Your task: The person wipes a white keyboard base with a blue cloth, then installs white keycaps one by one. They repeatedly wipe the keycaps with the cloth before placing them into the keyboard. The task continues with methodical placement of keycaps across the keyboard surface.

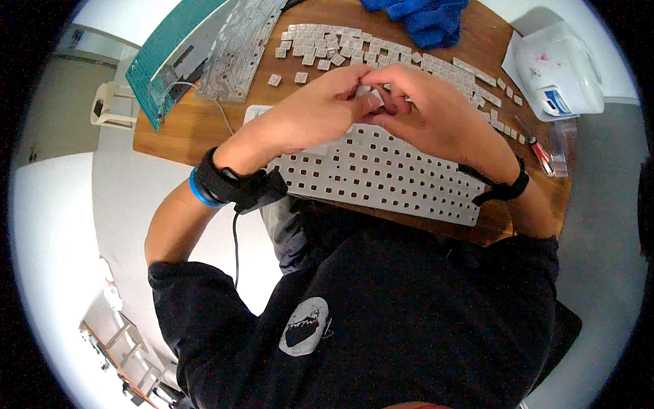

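Observation:
My left hand (327, 109) and my right hand (426, 109) meet above the far part of a white keyboard plate (381, 163) dotted with rows of small square holes. Between their closed fingertips is a small white piece (371, 97); the fingers cover most of it, so its exact kind does not show. Beyond my hands, many pale keycaps (320, 48) are spread in loose rows over the wooden table. Two of these keycaps lie apart from the others, near my left wrist's far side.
At the far left, a clear circuit sheet (238, 54) and a thin cable lie by a green cutting mat (153, 75). A blue cloth (426, 20) is at the back. To the right are a translucent plastic tub (558, 65) and a red-handled tool (542, 158).

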A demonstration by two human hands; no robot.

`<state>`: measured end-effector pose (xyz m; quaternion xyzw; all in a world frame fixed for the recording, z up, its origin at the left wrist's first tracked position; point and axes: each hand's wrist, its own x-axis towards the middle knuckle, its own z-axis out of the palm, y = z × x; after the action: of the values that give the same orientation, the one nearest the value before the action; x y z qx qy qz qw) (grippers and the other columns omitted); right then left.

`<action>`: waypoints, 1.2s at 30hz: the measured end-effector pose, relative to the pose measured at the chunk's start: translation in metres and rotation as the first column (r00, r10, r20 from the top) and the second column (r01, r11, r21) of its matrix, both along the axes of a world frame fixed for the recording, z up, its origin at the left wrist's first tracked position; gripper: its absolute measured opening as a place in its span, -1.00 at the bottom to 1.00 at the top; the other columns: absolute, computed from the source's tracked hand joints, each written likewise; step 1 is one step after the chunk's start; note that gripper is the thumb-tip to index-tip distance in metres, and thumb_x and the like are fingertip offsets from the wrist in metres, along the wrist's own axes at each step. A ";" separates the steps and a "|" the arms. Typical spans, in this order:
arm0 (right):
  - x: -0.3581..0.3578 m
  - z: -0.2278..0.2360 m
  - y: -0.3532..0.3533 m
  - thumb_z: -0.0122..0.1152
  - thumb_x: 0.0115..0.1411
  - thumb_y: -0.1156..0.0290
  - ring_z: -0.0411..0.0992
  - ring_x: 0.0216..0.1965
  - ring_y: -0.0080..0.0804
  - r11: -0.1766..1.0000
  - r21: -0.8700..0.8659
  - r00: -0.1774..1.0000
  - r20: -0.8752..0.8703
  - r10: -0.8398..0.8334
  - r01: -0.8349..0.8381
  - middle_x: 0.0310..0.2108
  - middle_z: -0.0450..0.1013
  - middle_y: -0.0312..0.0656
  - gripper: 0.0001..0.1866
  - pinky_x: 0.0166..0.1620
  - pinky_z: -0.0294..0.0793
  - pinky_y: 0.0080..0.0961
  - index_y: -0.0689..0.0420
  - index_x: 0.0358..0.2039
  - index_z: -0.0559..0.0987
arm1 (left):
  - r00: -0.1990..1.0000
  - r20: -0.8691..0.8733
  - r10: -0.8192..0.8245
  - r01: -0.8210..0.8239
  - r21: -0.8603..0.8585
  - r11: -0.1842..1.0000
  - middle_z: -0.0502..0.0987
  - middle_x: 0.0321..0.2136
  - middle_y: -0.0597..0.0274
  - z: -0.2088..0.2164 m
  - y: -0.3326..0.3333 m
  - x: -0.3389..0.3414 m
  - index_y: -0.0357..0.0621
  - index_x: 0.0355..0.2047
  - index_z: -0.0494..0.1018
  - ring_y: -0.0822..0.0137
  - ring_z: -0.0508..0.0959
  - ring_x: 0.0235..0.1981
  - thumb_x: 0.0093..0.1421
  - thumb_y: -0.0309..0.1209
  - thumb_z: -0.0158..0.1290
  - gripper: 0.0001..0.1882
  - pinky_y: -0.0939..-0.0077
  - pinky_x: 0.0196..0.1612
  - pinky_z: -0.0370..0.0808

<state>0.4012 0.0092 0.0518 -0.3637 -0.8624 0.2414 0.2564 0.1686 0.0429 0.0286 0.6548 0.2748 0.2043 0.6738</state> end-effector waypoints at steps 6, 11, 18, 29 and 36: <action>-0.006 -0.016 -0.008 0.40 0.36 0.39 0.48 -0.29 -0.05 1.000 0.007 0.996 0.083 -0.015 0.015 -0.30 0.46 -0.04 -0.65 -0.18 0.51 -0.19 0.17 0.05 0.46 | 0.993 0.048 0.109 -0.100 -0.160 0.982 0.61 0.09 0.15 -0.006 -0.024 0.002 -0.21 0.34 0.33 0.35 0.63 0.13 0.62 -0.40 -0.04 -0.64 0.40 0.16 0.65; -0.004 -0.015 -0.009 0.31 0.41 0.45 0.48 -0.24 -0.11 0.987 -0.156 0.997 0.076 -0.033 0.045 -0.22 0.47 -0.03 -0.74 -0.16 0.53 -0.30 0.17 0.02 0.47 | 0.991 -0.046 0.125 -0.130 -0.142 0.981 0.64 0.04 0.10 -0.005 -0.023 -0.008 -0.20 0.28 0.26 0.32 0.69 0.05 0.62 -0.37 -0.03 -0.67 0.38 0.14 0.67; 0.004 0.000 0.002 0.16 0.41 0.44 0.56 -0.12 0.14 0.989 -0.145 0.998 0.057 0.017 -0.008 -0.18 0.55 0.10 -0.83 -0.04 0.55 -0.08 0.18 -0.03 0.50 | 0.993 -0.076 0.095 -0.099 -0.052 0.994 0.69 -0.10 0.09 -0.012 -0.016 -0.017 -0.20 0.19 0.30 0.33 0.73 -0.03 0.59 -0.38 0.05 -0.71 0.40 0.07 0.68; 0.016 -0.015 0.003 0.10 0.45 0.37 0.54 -0.17 0.26 0.975 -0.221 0.986 0.165 0.036 0.001 -0.25 0.54 0.13 -0.85 -0.10 0.52 0.07 0.20 -0.16 0.51 | 0.965 -0.257 0.058 0.080 0.496 0.865 0.71 -0.09 0.03 -0.017 -0.003 -0.021 -0.13 0.19 0.53 0.18 0.72 -0.09 0.37 -0.39 0.30 -0.59 0.29 -0.03 0.67; 0.009 -0.015 -0.008 0.09 0.47 0.35 0.56 -0.15 0.29 0.977 -0.215 0.962 0.263 0.067 -0.009 -0.24 0.56 0.16 -0.80 -0.07 0.56 0.09 0.24 -0.10 0.47 | 0.951 -0.279 0.130 0.043 0.539 0.841 0.75 -0.11 0.00 -0.009 -0.011 -0.015 -0.11 0.22 0.49 -0.01 0.75 -0.03 0.31 -0.38 0.34 -0.51 0.17 0.00 0.67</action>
<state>0.4100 0.0016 0.0366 -0.4016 -0.8654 0.2850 0.0922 0.1539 0.0320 0.0195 0.8345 0.3217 0.1853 0.4071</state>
